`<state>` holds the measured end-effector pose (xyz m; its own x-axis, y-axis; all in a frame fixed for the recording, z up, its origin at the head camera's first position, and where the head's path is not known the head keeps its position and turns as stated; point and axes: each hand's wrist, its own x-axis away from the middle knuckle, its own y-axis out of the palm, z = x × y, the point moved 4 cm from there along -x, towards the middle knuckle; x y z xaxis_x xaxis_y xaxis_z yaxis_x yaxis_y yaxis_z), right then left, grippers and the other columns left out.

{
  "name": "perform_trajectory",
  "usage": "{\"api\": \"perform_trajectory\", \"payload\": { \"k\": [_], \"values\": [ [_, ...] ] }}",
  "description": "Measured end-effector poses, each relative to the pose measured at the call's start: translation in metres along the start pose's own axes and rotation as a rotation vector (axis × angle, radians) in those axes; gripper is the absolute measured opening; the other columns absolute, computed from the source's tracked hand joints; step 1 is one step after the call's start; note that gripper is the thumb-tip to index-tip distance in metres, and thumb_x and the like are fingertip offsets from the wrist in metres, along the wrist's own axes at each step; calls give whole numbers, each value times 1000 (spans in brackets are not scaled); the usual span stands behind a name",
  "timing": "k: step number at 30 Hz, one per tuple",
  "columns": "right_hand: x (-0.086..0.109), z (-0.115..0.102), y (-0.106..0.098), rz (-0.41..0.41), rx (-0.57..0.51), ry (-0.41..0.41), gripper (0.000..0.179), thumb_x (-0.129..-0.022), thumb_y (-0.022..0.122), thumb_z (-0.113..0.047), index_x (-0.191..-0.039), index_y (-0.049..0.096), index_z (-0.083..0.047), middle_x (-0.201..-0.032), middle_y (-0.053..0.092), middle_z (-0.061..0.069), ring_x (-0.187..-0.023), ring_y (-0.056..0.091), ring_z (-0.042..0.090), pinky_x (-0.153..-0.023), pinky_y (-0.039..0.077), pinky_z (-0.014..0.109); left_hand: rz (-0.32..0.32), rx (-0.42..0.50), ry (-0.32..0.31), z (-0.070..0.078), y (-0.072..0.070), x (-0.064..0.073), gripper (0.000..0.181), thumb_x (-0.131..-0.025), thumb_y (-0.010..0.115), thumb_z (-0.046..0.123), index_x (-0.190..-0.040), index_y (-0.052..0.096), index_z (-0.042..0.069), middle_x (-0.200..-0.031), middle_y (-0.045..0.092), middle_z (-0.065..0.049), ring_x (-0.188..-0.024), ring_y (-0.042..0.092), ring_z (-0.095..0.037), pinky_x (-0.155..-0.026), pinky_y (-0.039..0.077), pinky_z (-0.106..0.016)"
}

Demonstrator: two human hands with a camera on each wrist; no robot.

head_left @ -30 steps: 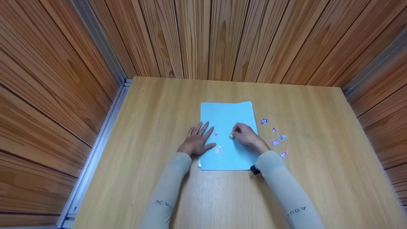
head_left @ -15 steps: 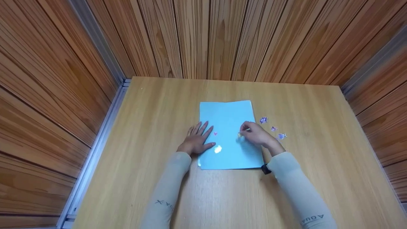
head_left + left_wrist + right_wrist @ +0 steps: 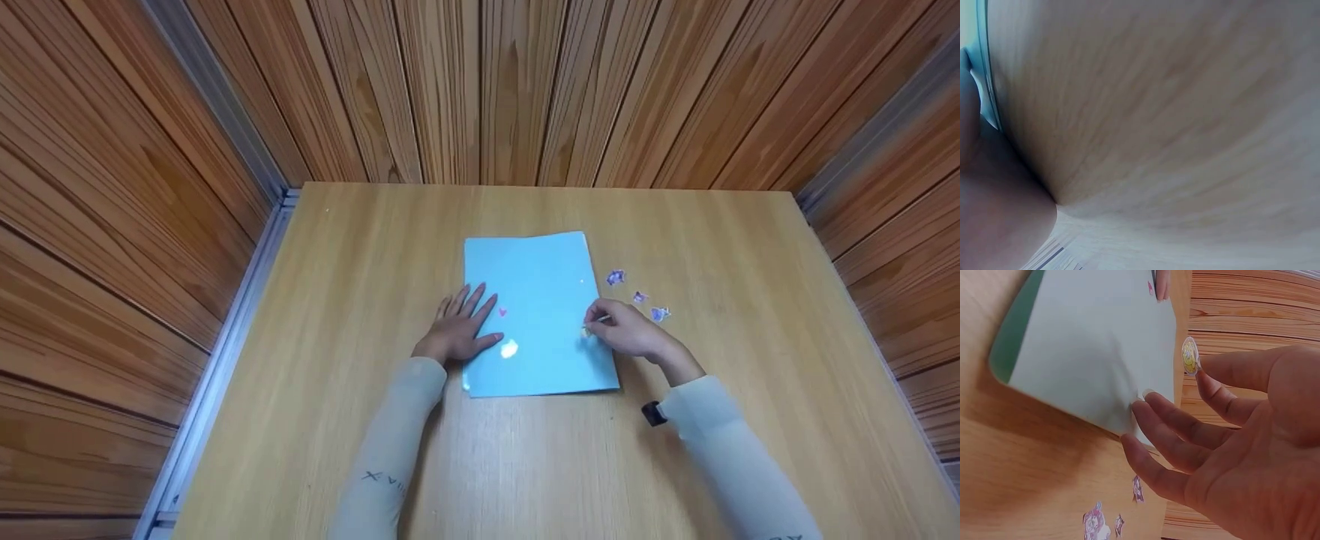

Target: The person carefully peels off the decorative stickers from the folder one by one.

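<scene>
A light blue booklet (image 3: 536, 262) lies on the table, its cover edges slightly offset. My left hand (image 3: 456, 330) rests on its left edge, fingers spread. Between thumb and index finger, my right hand (image 3: 631, 330) pinches a small round yellow sticker (image 3: 1190, 356) above the booklet's right edge; the other fingers are loosely bent. A small pink heart sticker (image 3: 502, 312) and a shiny pale sticker (image 3: 509, 349), washed out by glare, sit on the booklet near the left thumb. The left wrist view shows only part of the left hand (image 3: 999, 208) by the booklet's edge.
To the right of the booklet, several purple and blue cut-out stickers (image 3: 615, 277) lie loose on the wooden table (image 3: 375, 247). Others may be hidden behind the right hand. Wood-panelled walls (image 3: 517, 90) enclose the table at the back and both sides.
My right hand has moved right, from the booklet's middle to its right edge, still pinching the yellow sticker. It now covers some loose stickers. The left hand has stayed in place.
</scene>
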<state>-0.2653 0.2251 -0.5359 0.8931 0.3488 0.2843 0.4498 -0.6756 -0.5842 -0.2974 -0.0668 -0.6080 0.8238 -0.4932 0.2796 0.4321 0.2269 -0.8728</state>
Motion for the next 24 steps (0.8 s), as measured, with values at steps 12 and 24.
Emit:
{"api": "perform_trajectory", "payload": {
  "k": [12,24],
  "values": [
    [38,19,-4,57,-5,-66,14,-106,55,-12,-112,62,-2,-111,64,15,-103,61,30,-80,53,34,10,8,2,0,1,1,78,-104,42,59,-166,9,25,-173,-5,-3,-158,-12,-31,-125,-5,-56],
    [82,68,8,124,49,20,5,-100,64,-8,-102,63,-3,-97,65,7,-87,58,20,-73,47,27,-9,14,-3,-1,3,-1,78,-105,42,58,-166,8,24,-173,-6,-4,-158,-13,-31,-125,-5,-56]
  ]
}}
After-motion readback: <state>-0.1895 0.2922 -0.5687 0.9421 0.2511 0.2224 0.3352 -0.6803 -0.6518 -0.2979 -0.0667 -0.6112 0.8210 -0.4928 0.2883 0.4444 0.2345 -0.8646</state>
